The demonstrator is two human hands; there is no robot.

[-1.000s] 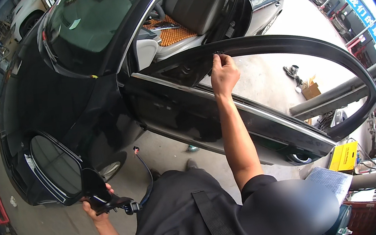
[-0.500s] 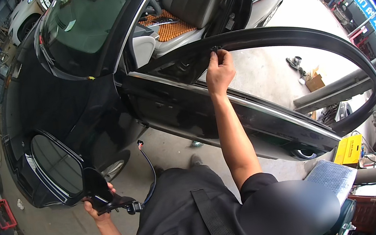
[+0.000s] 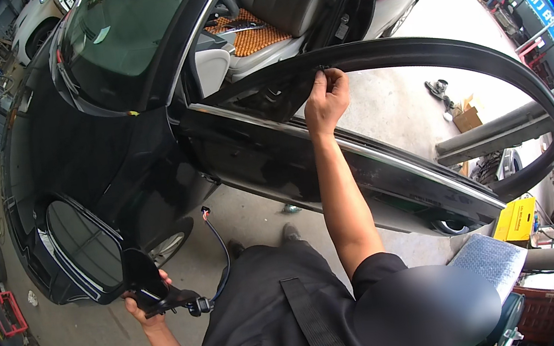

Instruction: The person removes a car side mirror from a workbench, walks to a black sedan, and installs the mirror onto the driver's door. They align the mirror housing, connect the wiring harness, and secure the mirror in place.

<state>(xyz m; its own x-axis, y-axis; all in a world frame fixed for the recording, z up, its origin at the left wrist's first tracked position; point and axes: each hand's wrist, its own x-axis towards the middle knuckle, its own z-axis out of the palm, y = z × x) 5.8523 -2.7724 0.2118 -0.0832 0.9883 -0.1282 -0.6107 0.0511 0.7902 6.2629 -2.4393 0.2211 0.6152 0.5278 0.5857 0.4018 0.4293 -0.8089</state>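
My left hand (image 3: pixel 142 310) grips the detached black side mirror (image 3: pixel 84 247) by its mounting base at the lower left; a dark cable (image 3: pixel 218 247) runs from that base up to a connector (image 3: pixel 206 211). My right hand (image 3: pixel 327 102) has its fingers pinched at a small dark piece (image 3: pixel 321 70) by the upper window frame (image 3: pixel 428 48) of the open black car door (image 3: pixel 255 165), beside the triangular front corner panel (image 3: pixel 260 98). I cannot make out that piece clearly, as the fingertips partly cover it.
The black car (image 3: pixel 86 156) shows a seat with a beaded cover (image 3: pixel 256 39). At the right are a lift arm (image 3: pixel 462 146), cardboard (image 3: pixel 467 118), a yellow case (image 3: pixel 515 218), a silvery padded sheet (image 3: pixel 488 261) and a cylinder (image 3: pixel 546 258). A red crate (image 3: pixel 7 313) sits at the left.
My right hand has moved a little upward along with the door's window frame in the picture, as the view shifts slightly. Both hands keep their hold.
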